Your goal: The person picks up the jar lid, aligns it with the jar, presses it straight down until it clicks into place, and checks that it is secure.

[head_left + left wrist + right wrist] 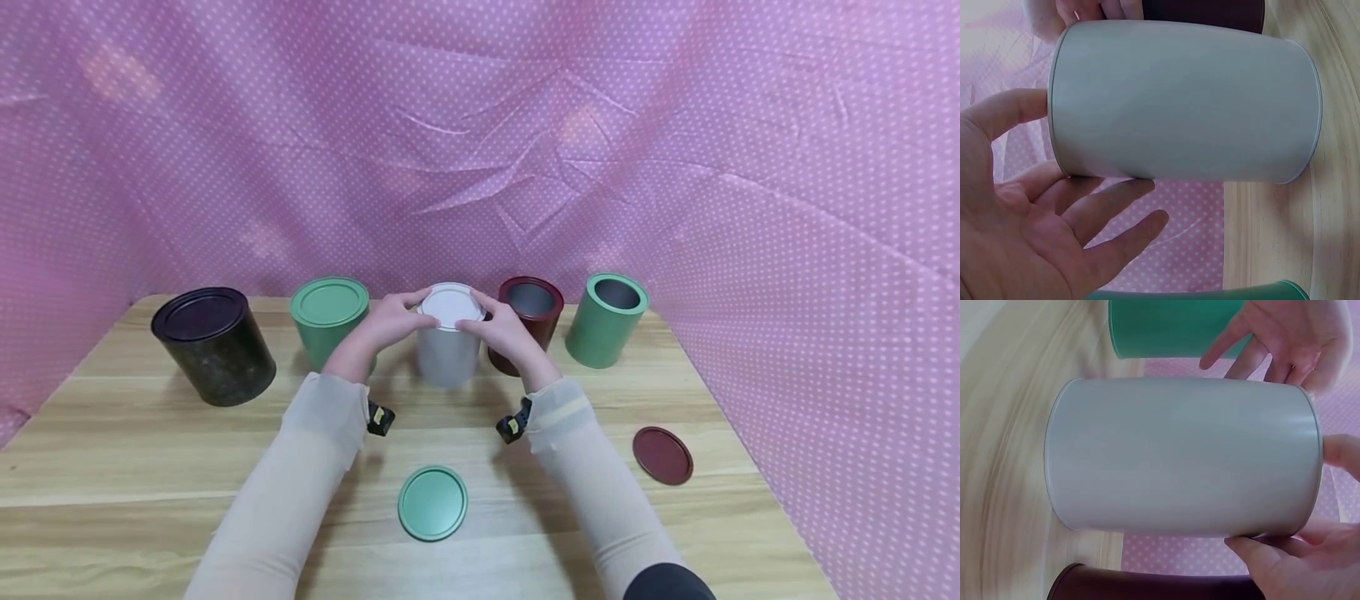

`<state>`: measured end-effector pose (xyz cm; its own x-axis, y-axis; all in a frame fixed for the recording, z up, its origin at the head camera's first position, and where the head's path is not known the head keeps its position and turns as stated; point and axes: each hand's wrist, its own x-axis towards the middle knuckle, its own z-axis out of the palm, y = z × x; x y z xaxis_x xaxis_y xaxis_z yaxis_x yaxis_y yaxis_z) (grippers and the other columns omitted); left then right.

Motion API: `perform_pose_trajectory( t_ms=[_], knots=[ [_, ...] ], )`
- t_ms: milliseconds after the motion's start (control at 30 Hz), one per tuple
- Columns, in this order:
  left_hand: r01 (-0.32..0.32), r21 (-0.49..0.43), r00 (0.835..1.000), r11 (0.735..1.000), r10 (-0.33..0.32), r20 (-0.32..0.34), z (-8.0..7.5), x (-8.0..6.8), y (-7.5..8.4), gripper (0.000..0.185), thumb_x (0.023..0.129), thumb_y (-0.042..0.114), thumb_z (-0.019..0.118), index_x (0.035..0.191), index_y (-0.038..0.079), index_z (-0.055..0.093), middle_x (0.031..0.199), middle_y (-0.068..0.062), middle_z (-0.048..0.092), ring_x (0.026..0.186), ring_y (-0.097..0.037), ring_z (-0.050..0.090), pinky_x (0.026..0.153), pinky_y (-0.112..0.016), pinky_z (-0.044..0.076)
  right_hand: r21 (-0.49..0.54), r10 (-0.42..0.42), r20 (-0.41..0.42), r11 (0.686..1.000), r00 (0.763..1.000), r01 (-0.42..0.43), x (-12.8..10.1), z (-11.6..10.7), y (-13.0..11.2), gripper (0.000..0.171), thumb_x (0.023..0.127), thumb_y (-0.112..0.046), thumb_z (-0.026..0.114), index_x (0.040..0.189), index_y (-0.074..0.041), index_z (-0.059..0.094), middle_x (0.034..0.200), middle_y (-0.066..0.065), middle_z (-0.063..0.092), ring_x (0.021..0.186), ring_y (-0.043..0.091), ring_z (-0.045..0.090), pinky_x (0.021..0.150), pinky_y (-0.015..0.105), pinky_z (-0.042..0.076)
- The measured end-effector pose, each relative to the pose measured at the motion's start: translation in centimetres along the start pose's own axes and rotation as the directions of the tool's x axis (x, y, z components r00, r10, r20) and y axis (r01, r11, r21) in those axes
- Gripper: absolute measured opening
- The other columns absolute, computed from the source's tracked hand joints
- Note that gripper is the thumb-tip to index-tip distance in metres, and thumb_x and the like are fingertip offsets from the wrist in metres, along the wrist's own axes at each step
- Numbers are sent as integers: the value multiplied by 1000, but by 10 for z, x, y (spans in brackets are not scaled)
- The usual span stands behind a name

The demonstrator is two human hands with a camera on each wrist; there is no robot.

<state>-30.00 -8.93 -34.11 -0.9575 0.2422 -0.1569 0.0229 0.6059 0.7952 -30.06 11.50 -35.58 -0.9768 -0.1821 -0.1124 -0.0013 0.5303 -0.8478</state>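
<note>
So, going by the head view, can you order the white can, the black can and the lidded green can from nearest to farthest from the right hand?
1. White can: touching the right hand, mid-row.
2. Lidded green can: left of the first.
3. Black can: farthest left.

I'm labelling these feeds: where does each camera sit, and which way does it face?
Head: on the head, facing forward and down over the table; left hand, right hand and sleeved forearms show.
Left wrist: on that wrist, facing the side of the white can; left hand at lower left, part of the right at the top.
Right wrist: on that wrist, facing the same can; right hand at lower right, left at the top.
Shared: both wrist views show that can sideways-on, plus both hands.
</note>
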Motion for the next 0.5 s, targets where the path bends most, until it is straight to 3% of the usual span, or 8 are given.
perform_pose_trajectory(
  t_ms=[233,400,500],
  knots=[
    [50,-24,999,998,-50,0,5,-8,1,72,90,36,60,153,27,27,160,-15,22,146,-40,19,114,-64,19,12,3,21,1000,1000,-3,-5,1,1,72,89,-34,68,151,-24,34,155,9,37,144,25,31,118,48,27],
    [32,-33,999,999,-32,-2,8,-12,2,73,91,37,60,154,26,25,160,-14,21,146,-39,19,115,-63,19,5,-18,30,1000,999,18,-9,-2,4,72,89,-36,68,152,-25,34,155,9,36,143,27,32,117,48,29],
    [28,-46,1000,999,-28,1,8,-15,3,73,92,36,60,154,26,25,160,-14,21,146,-39,19,115,-63,19,-60,-44,35,997,998,46,-11,-4,4,73,90,-41,66,152,-24,32,155,9,36,142,28,34,116,47,31]
  ],
)
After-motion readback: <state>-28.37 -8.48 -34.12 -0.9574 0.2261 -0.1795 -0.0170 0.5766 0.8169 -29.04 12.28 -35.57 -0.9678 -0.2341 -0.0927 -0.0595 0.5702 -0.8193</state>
